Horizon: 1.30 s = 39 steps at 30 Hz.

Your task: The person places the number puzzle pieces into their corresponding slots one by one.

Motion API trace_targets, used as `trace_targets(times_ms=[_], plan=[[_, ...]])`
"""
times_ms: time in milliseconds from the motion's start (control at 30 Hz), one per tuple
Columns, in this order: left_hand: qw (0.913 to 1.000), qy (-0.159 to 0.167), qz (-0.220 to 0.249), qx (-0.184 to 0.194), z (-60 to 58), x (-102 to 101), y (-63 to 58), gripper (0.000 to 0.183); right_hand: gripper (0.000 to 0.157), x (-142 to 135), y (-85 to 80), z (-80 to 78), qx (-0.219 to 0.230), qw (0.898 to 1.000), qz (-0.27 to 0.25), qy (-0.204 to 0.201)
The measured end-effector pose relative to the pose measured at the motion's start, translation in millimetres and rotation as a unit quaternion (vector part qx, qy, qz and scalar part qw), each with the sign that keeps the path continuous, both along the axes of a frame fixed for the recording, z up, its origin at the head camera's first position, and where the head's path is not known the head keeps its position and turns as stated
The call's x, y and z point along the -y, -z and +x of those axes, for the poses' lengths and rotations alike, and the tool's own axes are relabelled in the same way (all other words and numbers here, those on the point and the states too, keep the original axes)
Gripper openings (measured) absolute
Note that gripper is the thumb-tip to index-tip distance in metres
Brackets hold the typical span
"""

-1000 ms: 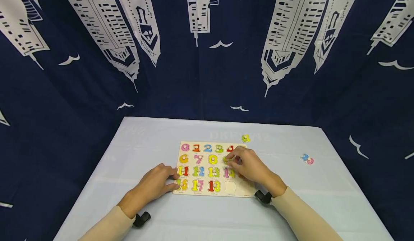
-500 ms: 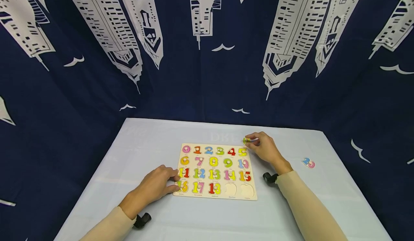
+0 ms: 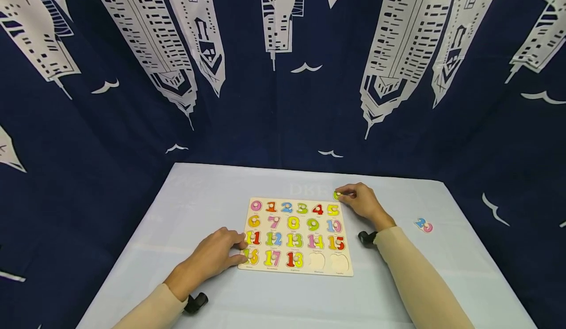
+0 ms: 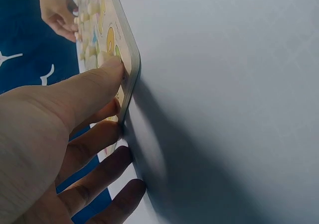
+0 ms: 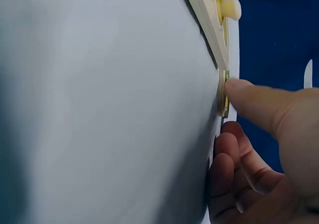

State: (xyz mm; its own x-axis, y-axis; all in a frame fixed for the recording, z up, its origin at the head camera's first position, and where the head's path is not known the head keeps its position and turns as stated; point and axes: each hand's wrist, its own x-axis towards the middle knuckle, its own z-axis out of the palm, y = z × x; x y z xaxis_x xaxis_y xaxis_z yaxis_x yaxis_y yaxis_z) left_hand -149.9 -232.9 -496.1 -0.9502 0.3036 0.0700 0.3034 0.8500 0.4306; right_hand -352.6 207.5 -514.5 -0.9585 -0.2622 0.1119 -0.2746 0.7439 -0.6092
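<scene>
The wooden number puzzle board (image 3: 305,269) lies on the table, with knobbed pieces filling most of its cutouts and two bare ones at bottom right. My left hand (image 3: 216,249) rests on its left edge; in the left wrist view, the thumb presses the top face near a corner and the other fingers spread along the edge. Just beyond the top-right corner, my right hand (image 3: 361,200) pinches a yellow-green number piece (image 3: 337,195) between thumb and fingers. The piece (image 5: 223,94) sits low at the table, close to the board's corner, and its numeral is mostly hidden.
A blue-and-pink number 20 piece (image 3: 423,225) lies apart on the right of the table. The white-covered table (image 3: 212,186) ends at a dark blue curtain (image 3: 274,123) printed with white buildings.
My right hand has left the 9 cutout area, where the green 9 now sits, and moved up and right to the yellow-green piece. My left hand stays at the board's edge.
</scene>
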Motion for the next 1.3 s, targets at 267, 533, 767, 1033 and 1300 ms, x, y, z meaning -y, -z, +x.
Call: trace_targets(times_ms=[267, 533, 767, 1033, 1300], plan=[[0.9999, 0.007, -0.005, -0.01, 0.6, 1.3, 1.3, 0.027, 0.011, 2.8, -2.7, 3.5, -0.008, 1.0, 0.009, 0.027], [1.0, 0.002, -0.004, -0.002, 0.1, -1.9, -1.6, 0.028, 0.014, -9.1, -8.3, 13.1, -0.004, 0.997, 0.003, 0.071], [0.9999, -0.004, -0.008, 0.004, 1.4, -2.0, -1.3, 0.026, 0.021, -14.3, -16.9, 32.7, -0.012, 0.997, -0.014, 0.07], [0.9998, -0.015, -0.011, 0.012, 0.4, -1.9, -1.8, 0.026, 0.01, -6.9, -18.6, 62.0, -0.01, 0.997, -0.075, -0.032], [0.9999, -0.007, -0.01, 0.005, 0.4, -2.0, -1.8, 0.029, 0.015, 14.6, -24.9, 95.8, 0.055, 0.986, -0.119, -0.107]])
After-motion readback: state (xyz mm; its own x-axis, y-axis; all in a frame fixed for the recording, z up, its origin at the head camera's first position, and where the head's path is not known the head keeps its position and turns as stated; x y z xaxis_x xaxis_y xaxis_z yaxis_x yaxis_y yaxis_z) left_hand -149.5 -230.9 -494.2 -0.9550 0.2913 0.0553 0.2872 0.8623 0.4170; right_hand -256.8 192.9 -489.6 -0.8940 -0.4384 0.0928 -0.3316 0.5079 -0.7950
